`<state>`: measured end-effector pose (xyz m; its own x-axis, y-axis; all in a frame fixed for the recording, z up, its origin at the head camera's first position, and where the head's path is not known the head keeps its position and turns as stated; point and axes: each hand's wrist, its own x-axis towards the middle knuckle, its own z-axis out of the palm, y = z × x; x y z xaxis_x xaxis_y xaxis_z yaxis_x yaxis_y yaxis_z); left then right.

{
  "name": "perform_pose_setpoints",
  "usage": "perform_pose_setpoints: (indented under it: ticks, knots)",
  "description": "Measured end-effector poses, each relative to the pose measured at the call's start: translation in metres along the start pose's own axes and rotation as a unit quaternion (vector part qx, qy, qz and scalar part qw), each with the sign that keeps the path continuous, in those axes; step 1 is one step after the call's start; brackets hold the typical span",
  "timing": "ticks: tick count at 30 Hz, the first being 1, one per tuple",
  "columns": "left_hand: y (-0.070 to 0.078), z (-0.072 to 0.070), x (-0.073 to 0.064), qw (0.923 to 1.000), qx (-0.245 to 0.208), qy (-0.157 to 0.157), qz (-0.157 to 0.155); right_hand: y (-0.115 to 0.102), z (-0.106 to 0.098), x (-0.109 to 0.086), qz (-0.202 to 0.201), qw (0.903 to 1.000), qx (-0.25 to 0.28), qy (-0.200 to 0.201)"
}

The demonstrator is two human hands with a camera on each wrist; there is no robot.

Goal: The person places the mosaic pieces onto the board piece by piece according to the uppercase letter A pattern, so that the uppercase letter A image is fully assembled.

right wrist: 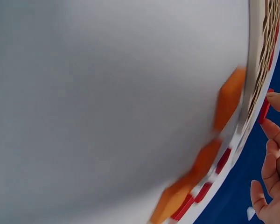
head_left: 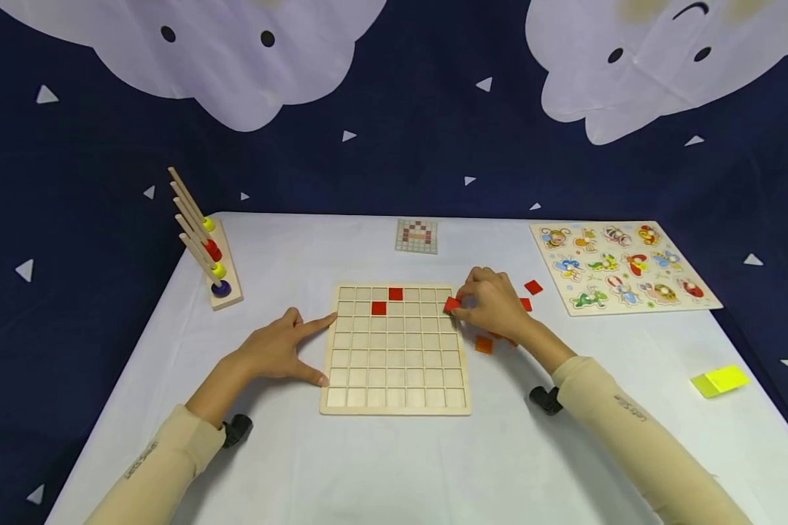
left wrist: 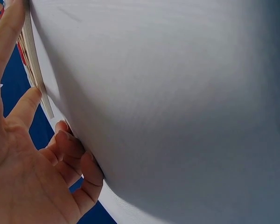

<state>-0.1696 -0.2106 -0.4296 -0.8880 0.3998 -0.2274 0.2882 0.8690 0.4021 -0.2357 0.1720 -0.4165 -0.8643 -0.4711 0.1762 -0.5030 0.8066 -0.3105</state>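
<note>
A wooden grid board (head_left: 395, 411) lies mid-table, with one red tile (head_left: 395, 294) in its top row and another red tile (head_left: 379, 308) one row lower, to the left. My left hand (head_left: 272, 350) touches the board's left edge with the straight index finger and the thumb; in the left wrist view the other fingers (left wrist: 89, 179) are bent. Over the board's upper right edge, my right hand (head_left: 495, 302) pinches a red tile (head_left: 452, 305) between thumb and fingertip. Loose red tiles (head_left: 533, 287) and orange tiles (head_left: 484, 344) lie around the right hand, some partly hidden under it.
Behind the board lies a small pattern card (head_left: 416, 237). A peg stacker (head_left: 226, 270) with coloured rings stands at the back left. At the back right is an insect puzzle board (head_left: 637, 310). A yellow block of paper (head_left: 720, 380) sits near the right table edge.
</note>
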Motion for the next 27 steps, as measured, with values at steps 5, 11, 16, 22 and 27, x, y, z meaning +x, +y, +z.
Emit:
perform_pose_setpoints:
  ticks: [5, 11, 16, 22, 27]
  knots:
    - [-0.001, 0.001, 0.001, 1.0, 0.003, 0.001, 0.003, -0.028, 0.011, 0.013, -0.039, 0.9991, 0.014, -0.007]
    - [-0.003, 0.003, 0.002, 1.0, 0.005, -0.001, 0.0, -0.065, 0.029, 0.028, -0.093, 0.9954, 0.002, -0.022]
    - [-0.004, 0.003, 0.002, 1.0, 0.008, -0.002, -0.003, -0.09, 0.039, 0.04, -0.121, 0.9921, -0.003, -0.032]
    - [-0.004, 0.003, 0.002, 1.0, 0.005, 0.0, 0.001, -0.105, 0.051, 0.052, -0.131, 0.9905, -0.01, -0.039]
    - [-0.004, 0.001, 0.0, 1.0, 0.003, 0.002, 0.005, -0.111, 0.057, 0.057, -0.11, 0.9922, 0.013, -0.058]
